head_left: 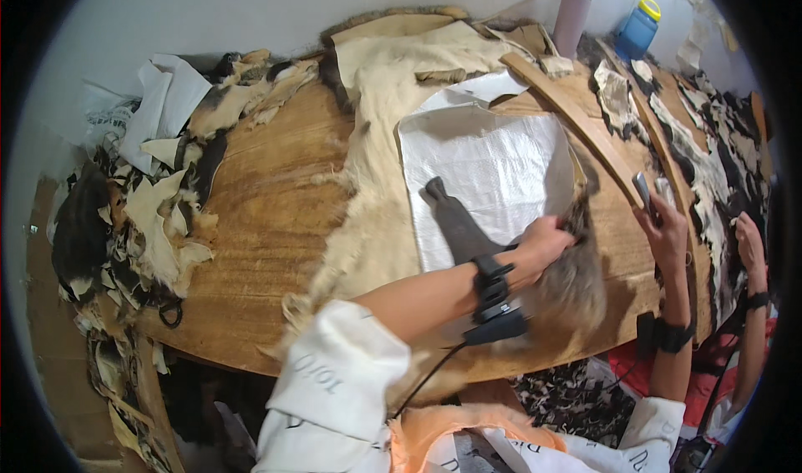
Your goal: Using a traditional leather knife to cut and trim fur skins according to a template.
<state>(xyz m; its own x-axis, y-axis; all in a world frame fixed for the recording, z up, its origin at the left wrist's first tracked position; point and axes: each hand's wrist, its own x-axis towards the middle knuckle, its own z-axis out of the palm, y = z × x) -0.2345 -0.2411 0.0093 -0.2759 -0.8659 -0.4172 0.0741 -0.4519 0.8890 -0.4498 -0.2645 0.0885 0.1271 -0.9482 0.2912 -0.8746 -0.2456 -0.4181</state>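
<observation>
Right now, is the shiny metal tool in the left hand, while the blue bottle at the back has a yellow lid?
Not quite: the shiny metal tool is in the right hand. The head view shows it. And yes, the blue bottle at the back has a yellow lid.

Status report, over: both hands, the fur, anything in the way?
Left hand gripping brownish fur piece. Right hand holding metal tool. Wooden strip close beside right hand.

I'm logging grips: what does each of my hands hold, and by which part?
The left hand holds the grey-brown fur by its upper left edge; the right hand holds a silvery metal tool by its lower part.
</observation>
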